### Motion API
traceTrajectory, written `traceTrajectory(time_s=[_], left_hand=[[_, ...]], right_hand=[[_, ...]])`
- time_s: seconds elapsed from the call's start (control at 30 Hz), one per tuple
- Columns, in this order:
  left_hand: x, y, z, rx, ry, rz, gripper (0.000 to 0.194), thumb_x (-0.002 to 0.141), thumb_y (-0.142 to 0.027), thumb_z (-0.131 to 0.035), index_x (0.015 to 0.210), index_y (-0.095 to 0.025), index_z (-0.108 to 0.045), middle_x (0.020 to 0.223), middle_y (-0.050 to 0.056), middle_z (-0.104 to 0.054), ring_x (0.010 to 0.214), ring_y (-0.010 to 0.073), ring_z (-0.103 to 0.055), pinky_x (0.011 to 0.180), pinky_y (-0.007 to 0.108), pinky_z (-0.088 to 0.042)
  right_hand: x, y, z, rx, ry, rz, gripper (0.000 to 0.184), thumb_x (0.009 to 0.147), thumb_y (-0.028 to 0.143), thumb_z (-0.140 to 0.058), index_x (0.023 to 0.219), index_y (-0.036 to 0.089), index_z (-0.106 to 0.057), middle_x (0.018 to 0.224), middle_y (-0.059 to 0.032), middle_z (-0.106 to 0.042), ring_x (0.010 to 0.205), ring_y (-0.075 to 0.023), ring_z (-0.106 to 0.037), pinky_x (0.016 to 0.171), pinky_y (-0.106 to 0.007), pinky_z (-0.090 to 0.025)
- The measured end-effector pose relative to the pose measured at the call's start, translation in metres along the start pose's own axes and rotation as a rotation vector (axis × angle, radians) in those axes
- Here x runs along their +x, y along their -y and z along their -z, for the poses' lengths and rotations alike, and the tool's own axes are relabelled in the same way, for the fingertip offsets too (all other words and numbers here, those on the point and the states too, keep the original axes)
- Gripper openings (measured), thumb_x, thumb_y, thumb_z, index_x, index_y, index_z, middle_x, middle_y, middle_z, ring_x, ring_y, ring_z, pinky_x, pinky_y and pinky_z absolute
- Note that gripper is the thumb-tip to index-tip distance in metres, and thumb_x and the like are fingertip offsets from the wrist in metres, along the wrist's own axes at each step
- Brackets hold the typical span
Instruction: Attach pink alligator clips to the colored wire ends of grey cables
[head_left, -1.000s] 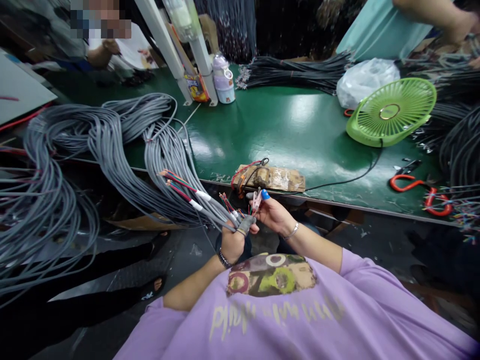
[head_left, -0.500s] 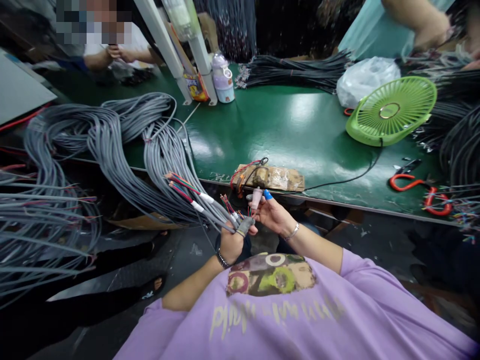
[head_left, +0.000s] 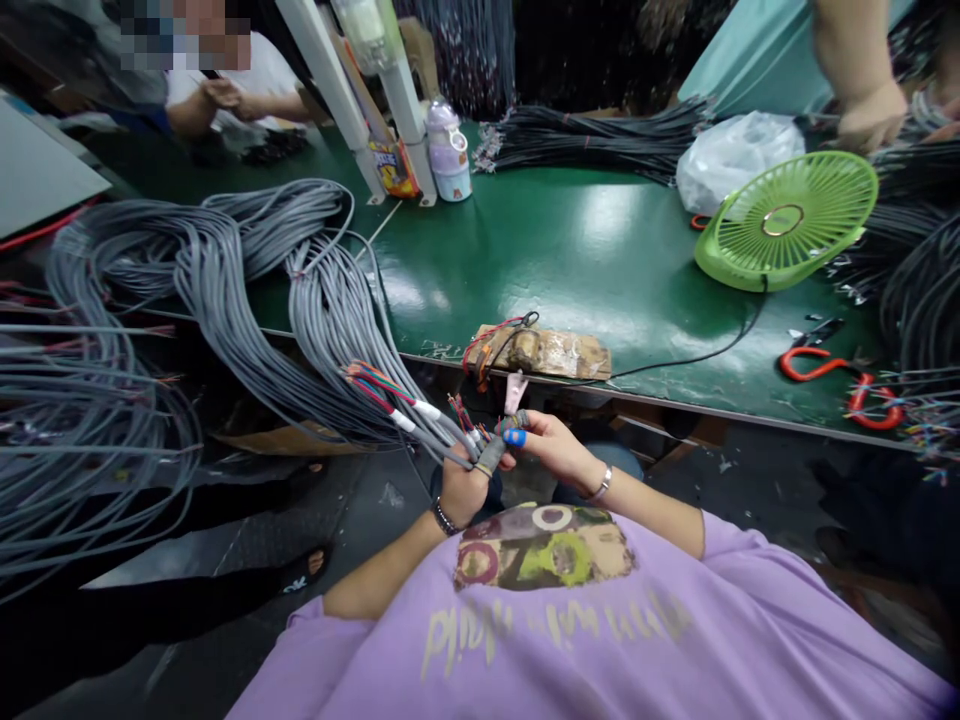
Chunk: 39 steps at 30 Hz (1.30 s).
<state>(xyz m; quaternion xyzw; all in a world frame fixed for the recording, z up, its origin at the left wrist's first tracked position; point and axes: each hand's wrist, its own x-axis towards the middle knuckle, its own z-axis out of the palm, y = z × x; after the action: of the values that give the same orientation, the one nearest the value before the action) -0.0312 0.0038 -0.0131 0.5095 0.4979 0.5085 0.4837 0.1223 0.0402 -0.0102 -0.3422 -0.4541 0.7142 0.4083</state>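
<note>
My left hand (head_left: 463,488) is wrapped round the ends of several grey cables (head_left: 442,432); a grey covering is on its thumb. White-banded ends with coloured inner wires (head_left: 459,408) stick out beside it. My right hand (head_left: 555,448), with blue tape on the thumb and a grey covering on a finger, pinches at the coloured wires by my left thumb; its fingertips hide the wire tips. Just above it, a pale pink tapered piece (head_left: 515,392) points down at the table edge, below a wooden block (head_left: 570,355) with red and black leads.
Long grey cable bundles (head_left: 217,250) drape over the green table (head_left: 525,260) at left. A green fan (head_left: 784,220), plastic bag (head_left: 739,160), orange-handled tool (head_left: 817,365) and black cables lie right. A bottle (head_left: 448,150) stands behind. Co-workers' hands (head_left: 870,118) show across the table.
My right hand has moved down and left from the pale pink piece, and its thumb and finger have closed at the wires. My left hand keeps its hold on the cables.
</note>
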Motion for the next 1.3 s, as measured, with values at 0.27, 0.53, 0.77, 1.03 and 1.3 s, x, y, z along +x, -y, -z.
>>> traceTrajectory(time_s=[0.27,0.53,0.77,1.03,1.3], left_hand=[[0.008,-0.006,0.011,0.041,0.268,0.160,0.024,0.075,-0.038,-0.070,0.072,-0.015,-0.069,0.061,0.005,-0.069,0.054,0.0151,-0.063,0.055,0.025,-0.051],[0.004,-0.002,0.007,-0.024,0.110,0.110,0.024,0.076,-0.039,-0.068,0.075,-0.015,-0.070,0.062,0.005,-0.070,0.055,0.0164,-0.064,0.055,0.027,-0.053],[0.005,0.003,0.004,-0.085,0.004,0.103,0.028,0.077,-0.041,-0.067,0.065,-0.016,-0.068,0.060,0.005,-0.069,0.057,0.0167,-0.065,0.055,0.027,-0.052],[0.006,-0.002,-0.002,-0.133,-0.064,0.060,0.029,0.078,-0.038,-0.066,0.060,-0.016,-0.067,0.057,0.004,-0.067,0.057,0.0158,-0.064,0.054,0.026,-0.050],[0.010,-0.015,-0.009,-0.209,-0.062,0.090,0.025,0.076,-0.036,-0.068,0.062,-0.015,-0.067,0.053,0.002,-0.065,0.048,0.0127,-0.059,0.048,0.024,-0.046]], right_hand=[[0.005,0.006,0.004,-0.132,0.033,-0.059,0.035,0.065,0.046,-0.076,0.071,0.012,-0.068,0.060,0.0002,-0.061,0.056,-0.0095,-0.047,0.057,-0.024,-0.038],[0.009,0.001,-0.001,-0.116,-0.119,-0.021,0.035,0.058,0.046,-0.080,0.065,0.014,-0.066,0.056,0.0021,-0.058,0.052,-0.0081,-0.044,0.050,-0.022,-0.036],[0.003,-0.002,0.002,-0.072,-0.095,0.010,0.031,0.062,0.042,-0.079,0.071,0.014,-0.068,0.062,0.0008,-0.061,0.056,-0.0091,-0.047,0.056,-0.024,-0.038],[0.002,-0.011,0.020,0.071,-0.015,-0.056,0.026,0.060,0.032,-0.082,0.076,0.014,-0.070,0.066,0.0008,-0.063,0.058,-0.0091,-0.050,0.057,-0.023,-0.040],[0.030,-0.003,0.025,0.400,-0.112,-0.234,0.039,0.079,0.053,-0.064,0.082,0.014,-0.065,0.072,-0.0027,-0.064,0.056,-0.0080,-0.052,0.052,-0.021,-0.046]])
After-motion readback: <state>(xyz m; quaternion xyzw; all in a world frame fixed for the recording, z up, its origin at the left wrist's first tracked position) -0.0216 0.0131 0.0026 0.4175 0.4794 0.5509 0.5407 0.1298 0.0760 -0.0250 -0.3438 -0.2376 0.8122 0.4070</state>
